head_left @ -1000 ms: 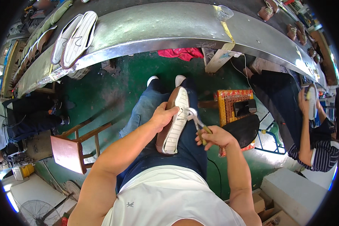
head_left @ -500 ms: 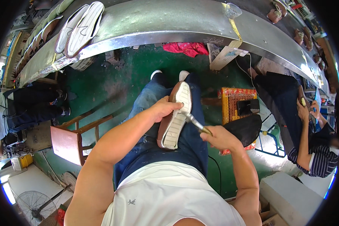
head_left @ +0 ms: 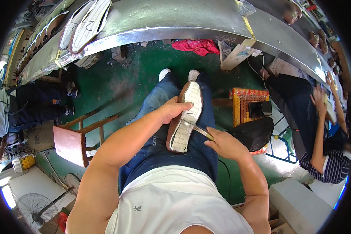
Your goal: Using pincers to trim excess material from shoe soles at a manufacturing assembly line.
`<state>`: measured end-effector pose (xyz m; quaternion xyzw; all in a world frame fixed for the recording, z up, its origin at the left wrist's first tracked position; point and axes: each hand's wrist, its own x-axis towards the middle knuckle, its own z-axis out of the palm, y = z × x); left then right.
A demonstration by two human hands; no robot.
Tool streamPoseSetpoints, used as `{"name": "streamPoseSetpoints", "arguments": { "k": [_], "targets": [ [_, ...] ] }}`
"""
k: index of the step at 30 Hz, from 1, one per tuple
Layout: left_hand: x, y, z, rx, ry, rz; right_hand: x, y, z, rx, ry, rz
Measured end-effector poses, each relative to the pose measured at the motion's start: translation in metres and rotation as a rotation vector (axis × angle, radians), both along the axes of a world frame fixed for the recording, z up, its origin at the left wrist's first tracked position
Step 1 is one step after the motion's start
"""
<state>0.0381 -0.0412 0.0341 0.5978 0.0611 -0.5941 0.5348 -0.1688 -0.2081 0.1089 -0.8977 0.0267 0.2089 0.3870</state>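
L hand [head_left: 176, 109] pinches shoe [head_left: 191, 114], R hand [head_left: 224, 144] wraps tool [head_left: 199, 129], prob. working underside; next stroke needs steady hold.

Shoe [head_left: 192, 113]: brown, white ribbed sole up, lying lengthwise on lap [head_left: 201, 156] | Metal tool [head_left: 199, 129]: slanted, head at sole's middle, handle rightward

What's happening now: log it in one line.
left hand: holding shoe, sole up, over lap | right hand: gripping metal tool, head over shoe | bench: white-soled shoes at left
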Motion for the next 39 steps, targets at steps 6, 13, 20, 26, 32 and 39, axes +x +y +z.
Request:
{"name": "streamPoseSetpoints", "arguments": {
  "k": [6, 13, 20, 26, 32, 39],
  "targets": [
    [-0.001, 0.003, -0.009, -0.032, 0.005, 0.050, 0.014, 0.008, -0.005, -0.215, 0.035, 0.030],
    [-0.002, 0.003, -0.011, -0.048, -0.035, 0.002, -0.025, 0.030, -0.046, -0.019, -0.253, -0.267],
    [-0.037, 0.036, -0.007, -0.224, -0.250, -0.122, -0.030, 0.013, -0.026, 0.077, 0.187, -0.295],
    [-0.053, 0.031, -0.014, -0.239, -0.263, 0.048, -0.051, 0.041, -0.007, -0.021, 0.032, -0.210],
    [-0.071, 0.040, -0.028, 0.000, -0.834, -0.156, -0.063, 0.042, -0.020, 0.016, 0.225, -0.199],
    [-0.095, 0.092, -0.032, -0.163, -0.724, -0.319, -0.040, 0.010, -0.007, 0.472, 0.664, -0.298]
  ]
}}
